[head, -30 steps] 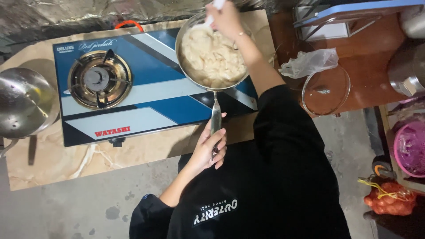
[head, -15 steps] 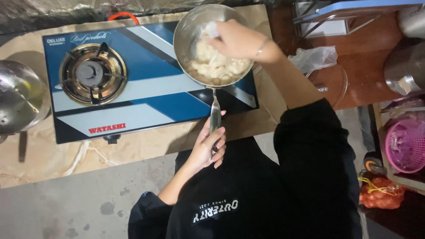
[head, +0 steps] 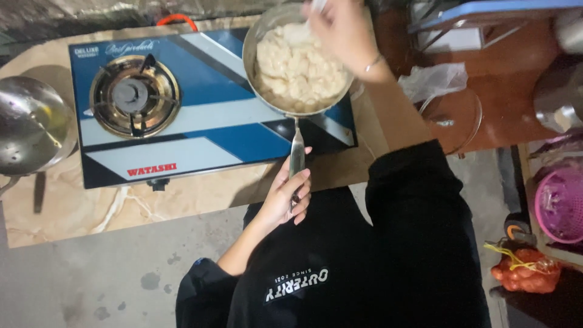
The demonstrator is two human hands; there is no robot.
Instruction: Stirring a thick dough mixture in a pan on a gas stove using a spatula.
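The right hand (head: 343, 30) is motion-blurred, and the pale utensil (head: 317, 5) it grips runs off the top edge, so its kind cannot be told. The pan's (head: 267, 30) far rim is cut off too. The left hand (head: 286, 197) covers the handle's (head: 297, 152) end

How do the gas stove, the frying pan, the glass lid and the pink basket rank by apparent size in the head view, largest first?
1. Gas stove, clearly largest.
2. Frying pan with its handle, gripped by the left hand.
3. Glass lid and pink basket: unsure, since the basket is cut off at the picture's edge.
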